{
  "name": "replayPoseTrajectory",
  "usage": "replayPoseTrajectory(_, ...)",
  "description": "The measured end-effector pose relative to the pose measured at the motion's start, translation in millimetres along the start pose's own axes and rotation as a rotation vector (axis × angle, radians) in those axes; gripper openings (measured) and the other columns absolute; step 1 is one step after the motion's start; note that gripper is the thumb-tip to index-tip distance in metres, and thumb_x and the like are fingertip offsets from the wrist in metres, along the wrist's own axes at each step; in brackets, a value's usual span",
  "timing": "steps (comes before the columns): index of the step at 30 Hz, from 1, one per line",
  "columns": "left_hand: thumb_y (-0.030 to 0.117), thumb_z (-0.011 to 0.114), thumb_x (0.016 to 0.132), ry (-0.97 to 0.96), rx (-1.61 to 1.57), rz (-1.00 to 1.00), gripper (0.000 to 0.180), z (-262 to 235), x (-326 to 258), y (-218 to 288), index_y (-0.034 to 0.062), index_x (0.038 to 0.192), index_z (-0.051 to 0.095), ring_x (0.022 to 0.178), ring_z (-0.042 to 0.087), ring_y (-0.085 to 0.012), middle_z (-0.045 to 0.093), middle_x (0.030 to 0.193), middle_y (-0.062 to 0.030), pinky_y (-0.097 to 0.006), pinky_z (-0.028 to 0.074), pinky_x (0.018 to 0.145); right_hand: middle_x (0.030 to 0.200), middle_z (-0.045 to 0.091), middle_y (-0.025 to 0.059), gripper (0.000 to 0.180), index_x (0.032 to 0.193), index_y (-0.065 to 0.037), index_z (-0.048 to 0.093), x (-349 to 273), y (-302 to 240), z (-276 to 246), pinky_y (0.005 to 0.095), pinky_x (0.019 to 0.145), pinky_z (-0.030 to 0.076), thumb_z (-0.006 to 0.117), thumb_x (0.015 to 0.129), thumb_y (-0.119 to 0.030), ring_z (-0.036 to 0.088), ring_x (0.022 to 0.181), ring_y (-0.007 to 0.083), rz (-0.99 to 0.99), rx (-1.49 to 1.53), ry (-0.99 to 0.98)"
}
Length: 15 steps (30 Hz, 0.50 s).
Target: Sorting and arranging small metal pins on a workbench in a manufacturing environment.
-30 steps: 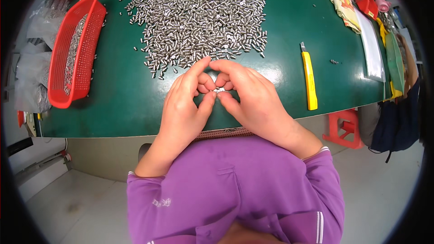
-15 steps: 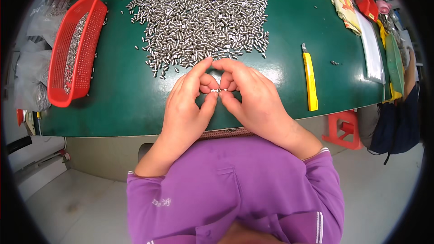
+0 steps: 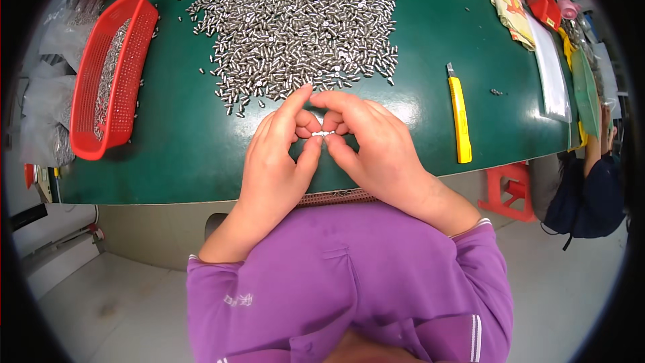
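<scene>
My left hand [image 3: 277,161] and my right hand [image 3: 376,151] meet over the near edge of a green table [image 3: 181,154]. Between the fingertips of both hands I pinch a small silver metal piece [image 3: 323,134]. Just beyond my fingers lies a wide heap of several small silver metal pins [image 3: 302,20], spread over the table's middle. Both forearms come up from my purple sleeves at the bottom of the picture.
A long red mesh basket [image 3: 111,74] with more pins in it lies at the left. A yellow utility knife [image 3: 459,114] lies to the right of my hands. Papers, clear bags and red tools crowd the far right edge. A red stool [image 3: 514,191] and another person stand right of the table.
My fingertips have shifted slightly around the small metal piece; the hands stay in the same place.
</scene>
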<state>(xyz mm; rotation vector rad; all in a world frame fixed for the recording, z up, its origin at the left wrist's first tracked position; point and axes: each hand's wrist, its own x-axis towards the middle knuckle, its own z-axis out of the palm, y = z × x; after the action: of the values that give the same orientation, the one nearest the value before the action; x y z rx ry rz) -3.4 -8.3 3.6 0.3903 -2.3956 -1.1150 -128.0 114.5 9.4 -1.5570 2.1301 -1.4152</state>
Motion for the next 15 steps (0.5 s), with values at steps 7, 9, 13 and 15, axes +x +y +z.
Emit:
replayPoseTrajectory(7, -0.012, 0.068, 0.079, -0.010, 0.001, 0.036, 0.073, -2.1, -2.3, -0.2, 0.0012, 0.148, 0.046, 0.089, 0.062, -0.0234, 0.064, 0.097, -0.0088, -0.037, 0.053, 0.080, 0.100, 0.067, 0.0097, 0.053, 0.129, -0.007, 0.057, -2.7, -4.1, -2.9, 0.0421, 0.081, 0.053, 0.069, 0.079, 0.004, 0.065, 0.093, 0.0296, 0.016, -0.025, -0.041)
replayPoseTrajectory(9, -0.015, 0.060, 0.080, -0.021, -0.055, -0.024, 0.075, -2.1, -2.5, 0.4, 0.0006, 0.151, 0.042, 0.089, 0.061, -0.0203, 0.063, 0.102, -0.0091, -0.033, 0.053, 0.080, 0.105, 0.064, 0.0118, 0.055, 0.131, -0.006, 0.055, -3.3, -5.2, -5.2, 0.0434, 0.085, 0.052, 0.068, 0.079, 0.004, 0.063, 0.099, 0.0321, 0.006, -0.059, -0.072)
replayPoseTrajectory(13, -0.017, 0.049, 0.081, 0.083, -0.251, -0.066, 0.078, -2.2, -3.5, -6.8, 0.0003, 0.155, 0.034, 0.089, 0.059, -0.0145, 0.060, 0.106, -0.0084, -0.027, 0.051, 0.079, 0.104, 0.062, 0.0125, 0.052, 0.128, -0.006, 0.058, -0.3, -10.6, -11.2, 0.0437, 0.087, 0.052, 0.070, 0.078, 0.002, 0.061, 0.102, 0.0341, 0.001, -0.101, -0.107)
replayPoseTrajectory(15, -0.016, 0.050, 0.081, 0.156, -0.223, -0.045, 0.077, -1.5, -3.1, -9.3, 0.0006, 0.155, 0.035, 0.088, 0.059, -0.0143, 0.061, 0.106, -0.0084, -0.027, 0.051, 0.079, 0.098, 0.060, 0.0106, 0.039, 0.115, -0.005, 0.064, 2.7, -11.4, -12.4, 0.0429, 0.083, 0.052, 0.073, 0.078, 0.000, 0.060, 0.097, 0.0331, -0.081, -0.122, -0.104)
